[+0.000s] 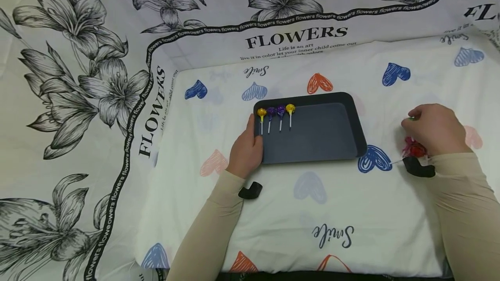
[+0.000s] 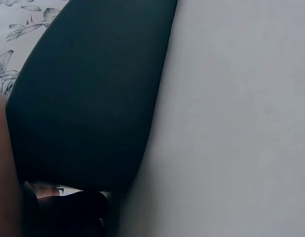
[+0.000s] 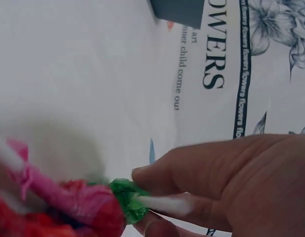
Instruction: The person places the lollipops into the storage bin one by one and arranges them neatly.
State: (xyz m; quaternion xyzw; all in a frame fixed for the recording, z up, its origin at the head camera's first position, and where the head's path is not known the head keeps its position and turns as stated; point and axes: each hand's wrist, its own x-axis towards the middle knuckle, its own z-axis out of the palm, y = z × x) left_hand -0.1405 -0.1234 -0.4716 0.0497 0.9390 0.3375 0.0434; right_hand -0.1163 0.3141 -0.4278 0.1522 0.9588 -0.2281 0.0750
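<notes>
My left hand [image 1: 245, 151] grips the left edge of a dark grey tray [image 1: 320, 142], thumb over the rim. In a row at the tray's upper left lie two yellow lollipops [image 1: 290, 109] and two purple lollipops [image 1: 281, 111], sticks toward me. The tray's dark side [image 2: 93, 98] fills much of the left wrist view. Off to the right of the tray, my right hand [image 1: 439, 129] pinches a green-wrapped lollipop [image 3: 130, 200] with a white stick. Pink and red wrapped lollipops [image 1: 414, 147] lie just under that hand, partly hidden by it.
Under the tray is a white cloth [image 1: 273, 224] with heart prints and "Smile" lettering. A flower-printed sheet [image 1: 78, 99] with a black lettered border surrounds it on the left and far sides. Black wrist pieces [image 1: 251, 191] sit at both cuffs.
</notes>
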